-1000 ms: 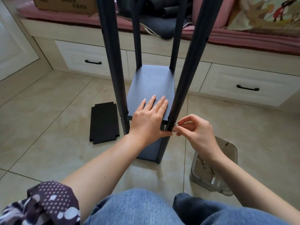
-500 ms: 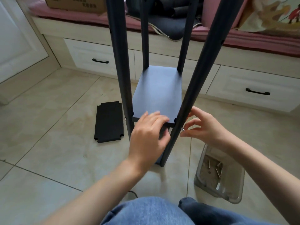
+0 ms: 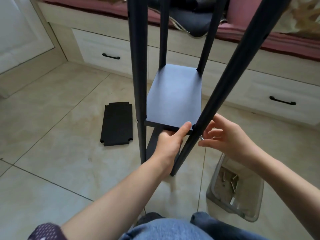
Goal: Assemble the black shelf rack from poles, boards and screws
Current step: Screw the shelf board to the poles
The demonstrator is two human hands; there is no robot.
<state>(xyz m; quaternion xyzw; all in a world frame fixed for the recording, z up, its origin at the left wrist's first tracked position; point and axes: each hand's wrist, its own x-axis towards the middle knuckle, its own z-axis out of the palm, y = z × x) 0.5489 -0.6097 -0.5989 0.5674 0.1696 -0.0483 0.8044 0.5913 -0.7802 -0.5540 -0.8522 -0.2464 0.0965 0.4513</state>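
Since 0.5 s ago, the left hand point(image 3: 168, 141) has slid under the flat black shelf board point(image 3: 174, 99), thumb lying along its front edge. The right hand point(image 3: 228, 139) is pinching a small silver screw point(image 3: 201, 138) against the near-right black metal pole point(image 3: 230, 84). 1 spare black board point(image 3: 117, 123) is lying on the tiled floor point(image 3: 52, 153).

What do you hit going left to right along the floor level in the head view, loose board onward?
Loose black board → near-left pole → left hand gripping the shelf board edge → near-right pole → screw → right hand → clear screw tray.
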